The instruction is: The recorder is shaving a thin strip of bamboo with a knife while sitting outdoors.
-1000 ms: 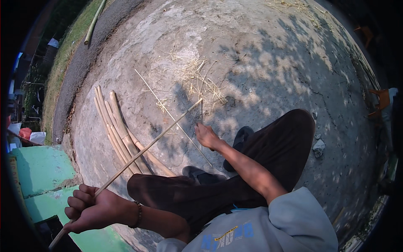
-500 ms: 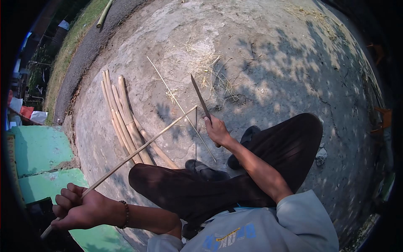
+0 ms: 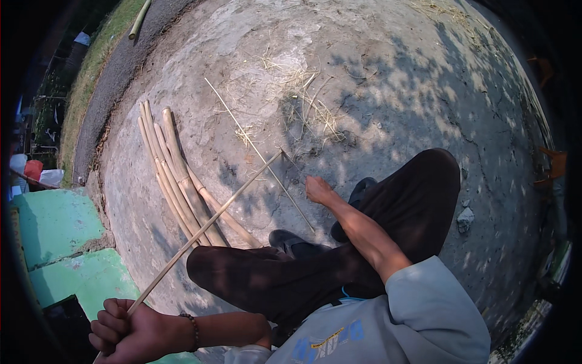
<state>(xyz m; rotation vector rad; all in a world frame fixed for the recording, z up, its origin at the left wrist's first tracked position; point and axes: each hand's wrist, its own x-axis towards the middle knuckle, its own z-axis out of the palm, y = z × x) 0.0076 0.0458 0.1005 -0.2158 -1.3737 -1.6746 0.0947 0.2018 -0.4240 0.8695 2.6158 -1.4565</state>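
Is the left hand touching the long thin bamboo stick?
Touching: the head view shows the left hand fisted around the long thin bamboo stick's near end.

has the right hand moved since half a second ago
Yes. The right hand dropped its raised blade and came down toward the concrete ground, beside the shoe.

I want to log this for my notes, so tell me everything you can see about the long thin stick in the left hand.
The stick is a long, thin, pale strip, seemingly split bamboo, straight and bare. The left hand grips its near end in a closed fist. It slants up and away over the concrete ground, above the bundle of thicker canes; its tip ends ahead of the right hand.
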